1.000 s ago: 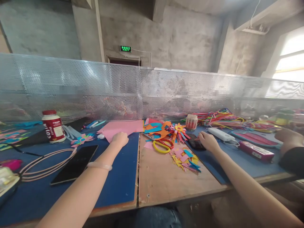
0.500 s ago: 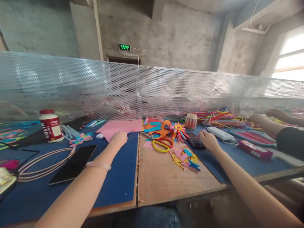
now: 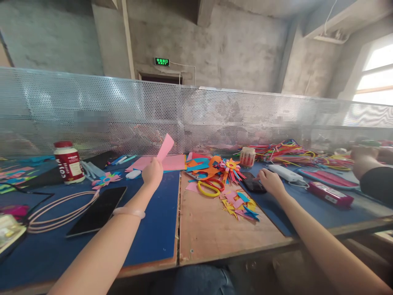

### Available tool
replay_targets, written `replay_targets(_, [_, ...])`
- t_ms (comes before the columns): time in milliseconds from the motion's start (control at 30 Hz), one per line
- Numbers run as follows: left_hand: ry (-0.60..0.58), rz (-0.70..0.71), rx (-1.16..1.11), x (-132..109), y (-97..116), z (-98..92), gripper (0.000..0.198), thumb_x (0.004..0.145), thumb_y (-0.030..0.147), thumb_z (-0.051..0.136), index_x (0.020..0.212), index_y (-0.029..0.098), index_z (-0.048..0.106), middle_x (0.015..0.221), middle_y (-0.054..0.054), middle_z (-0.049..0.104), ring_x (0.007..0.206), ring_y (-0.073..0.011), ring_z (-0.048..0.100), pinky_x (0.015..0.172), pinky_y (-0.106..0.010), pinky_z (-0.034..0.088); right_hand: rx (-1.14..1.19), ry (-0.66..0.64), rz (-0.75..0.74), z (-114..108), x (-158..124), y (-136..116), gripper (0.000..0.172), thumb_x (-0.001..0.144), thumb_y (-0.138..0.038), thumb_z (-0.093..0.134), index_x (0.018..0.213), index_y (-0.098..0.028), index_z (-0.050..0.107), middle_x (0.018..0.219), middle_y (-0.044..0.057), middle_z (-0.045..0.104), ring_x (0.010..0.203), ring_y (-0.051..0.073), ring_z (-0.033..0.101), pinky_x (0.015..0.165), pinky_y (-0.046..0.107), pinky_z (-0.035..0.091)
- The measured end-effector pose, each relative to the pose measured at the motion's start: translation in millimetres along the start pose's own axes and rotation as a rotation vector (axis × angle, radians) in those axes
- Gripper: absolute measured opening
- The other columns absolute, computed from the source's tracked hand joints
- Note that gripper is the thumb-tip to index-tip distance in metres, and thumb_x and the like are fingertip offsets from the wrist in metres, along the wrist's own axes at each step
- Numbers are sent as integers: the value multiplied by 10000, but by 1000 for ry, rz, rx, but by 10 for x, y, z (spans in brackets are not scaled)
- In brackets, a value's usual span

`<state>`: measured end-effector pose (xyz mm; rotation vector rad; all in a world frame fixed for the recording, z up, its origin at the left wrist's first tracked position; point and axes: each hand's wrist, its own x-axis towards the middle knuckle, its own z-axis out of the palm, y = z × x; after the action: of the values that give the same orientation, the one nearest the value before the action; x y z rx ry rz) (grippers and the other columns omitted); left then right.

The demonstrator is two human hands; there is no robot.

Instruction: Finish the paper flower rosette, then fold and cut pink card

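My left hand (image 3: 152,173) is closed on a strip of pink paper (image 3: 166,146), which sticks up above my fingers. Beneath and behind it lies a larger pink sheet (image 3: 175,162). My right hand (image 3: 270,182) rests at the right edge of a black phone-like device (image 3: 252,182), its fingers loosely bent and touching it. Between my hands lie scissors with red and yellow handles (image 3: 209,189), orange and blue cut paper (image 3: 198,164), a paper flower (image 3: 231,169) and several coloured scraps (image 3: 241,203).
On the left stand a red-capped bottle (image 3: 69,164), a black tablet (image 3: 96,212) and a coiled cable (image 3: 61,209). A jar (image 3: 247,157), a white power strip (image 3: 285,173) and a purple box (image 3: 330,194) are to the right. Another person's arm (image 3: 365,164) reaches in. A perforated metal screen (image 3: 208,119) runs behind.
My left hand has lifted the pink strip up from the sheet, uncovering a white case beside it. My right hand has stayed put. The other person's arm has shifted right.
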<state>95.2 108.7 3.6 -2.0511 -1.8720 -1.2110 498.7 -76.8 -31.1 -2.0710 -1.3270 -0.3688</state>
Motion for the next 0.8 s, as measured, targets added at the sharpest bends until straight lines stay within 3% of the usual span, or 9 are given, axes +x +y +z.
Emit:
replay_targets(100, [161, -116, -421, 71, -4, 20, 169, 795, 164, 415, 903, 116, 537, 817, -159, 612, 848, -316, 591, 704, -370, 416, 15, 5, -1, 0, 1, 5, 254, 836, -219, 330, 670, -209, 522, 728, 58, 709, 688, 181, 609, 590, 262, 326])
replay_targets(200, [174, -133, -592, 142, -3, 88, 106, 790, 197, 425, 829, 165, 517, 796, -79, 594, 814, -228, 578, 691, -296, 420, 33, 15, 5, 1, -4, 5, 238, 833, -222, 343, 670, -211, 516, 736, 56, 710, 677, 182, 608, 587, 262, 327])
replay_targets(333, [79, -229, -790, 151, -1, 220, 131, 770, 209, 410, 793, 168, 532, 715, -30, 588, 647, -159, 566, 565, -247, 426, 63, 94, 11, -8, -16, -37, 218, 847, -253, 358, 699, -217, 514, 705, 45, 702, 700, 196, 618, 595, 256, 334])
replay_targets(467, [-110, -326, -860, 78, -77, 278, 78, 609, 119, 541, 552, 169, 522, 506, -19, 526, 554, -188, 542, 489, -266, 396, 108, 236, 1, -60, -16, -245, 216, 850, -263, 355, 740, -213, 534, 712, 48, 699, 694, 204, 619, 623, 265, 352])
replay_targets(600, [-232, -324, -945, 84, -170, 238, 91, 541, 81, 580, 573, 165, 562, 595, -40, 611, 664, -219, 588, 537, -267, 428, 298, 246, -41, -81, 56, -796, 232, 837, -265, 365, 728, -201, 559, 708, 48, 687, 695, 189, 609, 644, 266, 378])
replay_targets(667, [-293, -287, -1034, 124, -189, 204, 172, 559, 110, 590, 722, 162, 612, 777, -51, 675, 765, -210, 615, 611, -264, 465, 481, 141, -52, -27, 137, -1188, 189, 801, -251, 418, 732, -195, 584, 723, 40, 678, 720, 183, 598, 666, 268, 388])
replay_targets(733, [-366, -253, -1125, 158, -195, 166, 281, 589, 149, 590, 869, 167, 618, 921, -57, 683, 824, -192, 628, 668, -263, 484, 821, -26, 39, 90, 239, -1592, 86, 712, -228, 538, 727, -189, 614, 743, 24, 671, 770, 180, 588, 732, 275, 399])
replay_targets(800, [-446, -230, -1192, 169, -193, 122, 336, 608, 173, 587, 943, 167, 609, 963, -63, 681, 811, -182, 639, 670, -265, 494, 940, -92, 71, 259, 331, -1943, 100, 651, -249, 615, 725, -181, 619, 729, 21, 661, 740, 183, 589, 708, 286, 426])
